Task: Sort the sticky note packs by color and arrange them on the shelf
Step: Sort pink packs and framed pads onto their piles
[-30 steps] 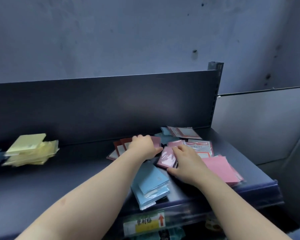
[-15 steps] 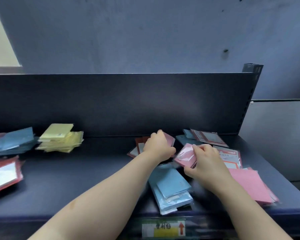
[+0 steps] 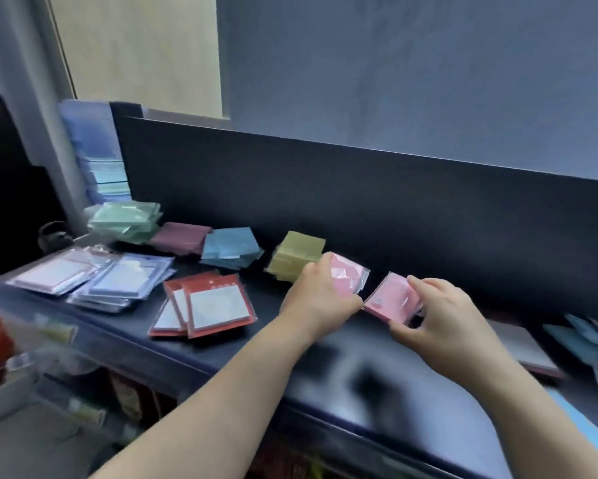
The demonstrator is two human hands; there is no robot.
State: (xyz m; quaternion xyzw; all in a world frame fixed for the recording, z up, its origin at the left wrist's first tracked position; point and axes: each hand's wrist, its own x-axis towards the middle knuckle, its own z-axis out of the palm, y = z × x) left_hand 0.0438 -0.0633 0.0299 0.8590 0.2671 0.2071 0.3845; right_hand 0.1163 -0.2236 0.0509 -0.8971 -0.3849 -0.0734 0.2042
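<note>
My left hand (image 3: 316,299) grips a pink sticky note pack (image 3: 347,275) in clear wrap, just right of the yellow pile (image 3: 295,259). My right hand (image 3: 439,319) pinches a second pink pack (image 3: 392,300) beside it, low over the dark shelf (image 3: 342,368). Sorted piles line the back panel: green (image 3: 124,221), maroon (image 3: 180,236), blue (image 3: 230,250), then yellow. Red-framed packs (image 3: 204,305) lie in front of them.
White and blue-framed packs (image 3: 93,278) lie at the shelf's left end. Unsorted blue and grey packs (image 3: 580,340) sit at the far right. The shelf's tall back panel (image 3: 359,209) runs behind everything. Blurred goods show on the lower shelf at left.
The view swung left along the shelf. Both hands lifted pink packs from the mixed heap on the right and carried them left to just beside the yellow pile.
</note>
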